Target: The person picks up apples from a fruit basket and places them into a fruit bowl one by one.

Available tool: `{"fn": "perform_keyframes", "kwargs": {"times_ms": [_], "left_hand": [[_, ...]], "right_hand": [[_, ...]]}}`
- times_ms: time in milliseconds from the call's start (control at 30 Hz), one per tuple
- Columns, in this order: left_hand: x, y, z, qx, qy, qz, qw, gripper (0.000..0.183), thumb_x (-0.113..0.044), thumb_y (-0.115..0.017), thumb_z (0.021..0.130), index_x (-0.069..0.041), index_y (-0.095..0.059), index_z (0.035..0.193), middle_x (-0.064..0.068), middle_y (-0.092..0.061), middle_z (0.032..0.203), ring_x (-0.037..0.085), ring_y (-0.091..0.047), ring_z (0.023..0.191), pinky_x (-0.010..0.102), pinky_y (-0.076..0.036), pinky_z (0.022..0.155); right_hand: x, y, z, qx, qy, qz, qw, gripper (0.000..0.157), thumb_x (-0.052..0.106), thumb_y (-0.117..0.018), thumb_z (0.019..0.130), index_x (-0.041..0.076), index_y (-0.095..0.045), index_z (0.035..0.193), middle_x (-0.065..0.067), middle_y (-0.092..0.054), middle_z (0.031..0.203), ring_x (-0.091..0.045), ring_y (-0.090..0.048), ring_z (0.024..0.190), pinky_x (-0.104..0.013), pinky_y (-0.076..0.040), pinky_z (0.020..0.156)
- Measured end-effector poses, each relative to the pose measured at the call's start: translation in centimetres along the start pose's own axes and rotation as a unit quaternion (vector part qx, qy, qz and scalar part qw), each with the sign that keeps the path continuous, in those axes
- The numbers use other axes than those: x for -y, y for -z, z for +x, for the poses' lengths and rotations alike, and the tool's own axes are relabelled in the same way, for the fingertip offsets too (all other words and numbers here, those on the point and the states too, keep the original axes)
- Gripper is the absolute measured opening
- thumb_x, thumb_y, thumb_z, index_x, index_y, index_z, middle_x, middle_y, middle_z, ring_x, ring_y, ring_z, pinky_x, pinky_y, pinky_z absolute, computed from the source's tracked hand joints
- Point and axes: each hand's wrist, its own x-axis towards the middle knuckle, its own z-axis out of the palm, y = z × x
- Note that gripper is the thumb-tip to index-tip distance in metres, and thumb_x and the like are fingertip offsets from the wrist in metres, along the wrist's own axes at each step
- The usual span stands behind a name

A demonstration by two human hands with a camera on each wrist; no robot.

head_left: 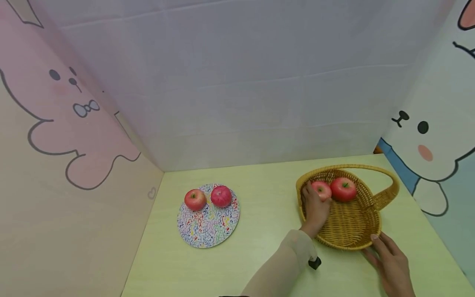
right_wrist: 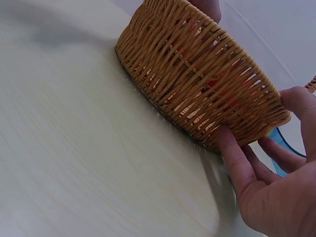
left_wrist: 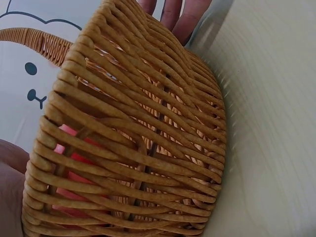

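My left hand (head_left: 316, 211) reaches over the near left rim of a wicker basket (head_left: 343, 227) and grips a pinkish-red apple (head_left: 322, 190) inside it. A redder apple (head_left: 343, 189) lies right beside that one, at the back of the basket. At the near right rim, my right hand (head_left: 394, 264) holds the basket. The right wrist view shows its thumb (right_wrist: 296, 101) at the rim and its other fingers spread against the lower wicker side. Through the weave in the left wrist view, red fruit (left_wrist: 74, 168) shows in part.
A round plate (head_left: 208, 235) with a colourful squiggle pattern lies to the left, bearing a red apple (head_left: 195, 200) and a deeper pink round fruit (head_left: 221, 196). The basket's arched handle (head_left: 387, 196) leans to the right. Cloth walls (head_left: 237, 103) border the pale table (head_left: 259, 231).
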Motion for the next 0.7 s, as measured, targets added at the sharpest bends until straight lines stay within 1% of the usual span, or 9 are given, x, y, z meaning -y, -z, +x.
{"fn": "perform_keyframes", "kwargs": {"times_ms": [33, 67, 167, 267, 300, 367, 500, 567, 700], "left_hand": [[-0.05, 0.0, 0.03, 0.001, 0.002, 0.0, 1.0, 0.082, -0.019, -0.08, 0.092, -0.01, -0.032, 0.159, 0.011, -0.042, 0.154, 0.027, -0.053, 0.139, 0.039, -0.053, 0.108], [-0.08, 0.0, 0.07, 0.002, 0.004, 0.0, 1.0, 0.082, -0.019, -0.079, 0.093, -0.01, -0.033, 0.159, 0.011, -0.042, 0.154, 0.027, -0.054, 0.138, 0.039, -0.053, 0.108], [-0.18, 0.08, 0.08, 0.002, 0.004, 0.004, 1.0, 0.081, -0.018, -0.079, 0.093, -0.01, -0.034, 0.159, 0.011, -0.043, 0.153, 0.027, -0.055, 0.137, 0.039, -0.053, 0.107], [-0.17, 0.19, 0.06, -0.001, -0.002, 0.011, 0.9999, 0.08, -0.017, -0.079, 0.093, -0.009, -0.034, 0.158, 0.011, -0.043, 0.151, 0.026, -0.055, 0.136, 0.038, -0.053, 0.107], [-0.16, 0.21, 0.05, -0.002, -0.004, 0.015, 0.9999, 0.08, -0.017, -0.079, 0.093, -0.009, -0.034, 0.158, 0.01, -0.043, 0.151, 0.026, -0.055, 0.136, 0.038, -0.053, 0.107], [-0.18, 0.26, 0.02, -0.003, -0.005, 0.023, 0.9997, 0.08, -0.017, -0.079, 0.093, -0.009, -0.035, 0.158, 0.01, -0.043, 0.151, 0.027, -0.055, 0.136, 0.038, -0.052, 0.108], [-0.32, 0.36, -0.17, -0.003, -0.002, 0.035, 0.9994, 0.079, -0.017, -0.079, 0.093, -0.01, -0.035, 0.159, 0.01, -0.043, 0.152, 0.027, -0.054, 0.137, 0.039, -0.053, 0.108], [-0.38, 0.43, -0.26, -0.002, -0.002, 0.04, 0.9992, 0.079, -0.016, -0.079, 0.093, -0.01, -0.035, 0.159, 0.01, -0.043, 0.153, 0.027, -0.054, 0.137, 0.04, -0.052, 0.109], [-0.44, 0.57, -0.32, -0.006, -0.014, 0.048, 0.9987, 0.079, -0.013, -0.078, 0.092, -0.009, -0.036, 0.158, 0.009, -0.044, 0.152, 0.026, -0.053, 0.138, 0.04, -0.051, 0.11]], "right_hand": [[0.0, 0.0, 0.02, -0.001, 0.0, -0.002, 1.0, 0.071, 0.034, -0.069, 0.1, 0.033, -0.034, 0.162, 0.026, -0.053, 0.12, 0.014, -0.064, 0.095, -0.02, -0.062, 0.085], [0.0, 0.0, 0.03, -0.002, 0.0, -0.001, 1.0, 0.068, 0.034, -0.069, 0.099, 0.035, -0.038, 0.159, 0.027, -0.054, 0.119, 0.014, -0.064, 0.095, -0.021, -0.062, 0.085], [-0.1, 0.1, 0.0, 0.004, 0.011, 0.008, 1.0, 0.05, 0.031, -0.07, 0.099, 0.039, -0.052, 0.146, 0.03, -0.059, 0.112, 0.012, -0.065, 0.094, -0.022, -0.063, 0.083], [-0.19, 0.12, -0.06, 0.01, 0.019, 0.015, 1.0, 0.038, 0.029, -0.07, 0.099, 0.038, -0.059, 0.135, 0.029, -0.064, 0.105, 0.01, -0.066, 0.093, -0.023, -0.063, 0.082], [-0.21, 0.09, -0.05, 0.009, 0.019, 0.015, 1.0, 0.04, 0.03, -0.07, 0.099, 0.038, -0.058, 0.137, 0.029, -0.064, 0.105, 0.01, -0.066, 0.093, -0.023, -0.063, 0.082], [-0.18, -0.04, 0.02, 0.001, 0.011, 0.01, 1.0, 0.052, 0.032, -0.071, 0.099, 0.039, -0.051, 0.147, 0.03, -0.061, 0.109, 0.011, -0.066, 0.093, -0.022, -0.063, 0.083], [-0.05, -0.3, 0.16, -0.015, -0.008, -0.006, 1.0, 0.076, 0.037, -0.07, 0.098, 0.029, -0.032, 0.163, 0.025, -0.053, 0.122, 0.014, -0.064, 0.093, -0.021, -0.062, 0.085], [0.0, -0.33, 0.2, -0.015, -0.01, -0.015, 1.0, 0.081, 0.04, -0.069, 0.098, 0.025, -0.027, 0.166, 0.022, -0.05, 0.126, 0.015, -0.063, 0.092, -0.021, -0.062, 0.086], [0.0, -0.18, 0.22, -0.004, 0.001, -0.019, 1.0, 0.082, 0.039, -0.068, 0.099, 0.02, -0.024, 0.166, 0.025, -0.052, 0.121, 0.015, -0.063, 0.091, -0.02, -0.062, 0.085]]}}
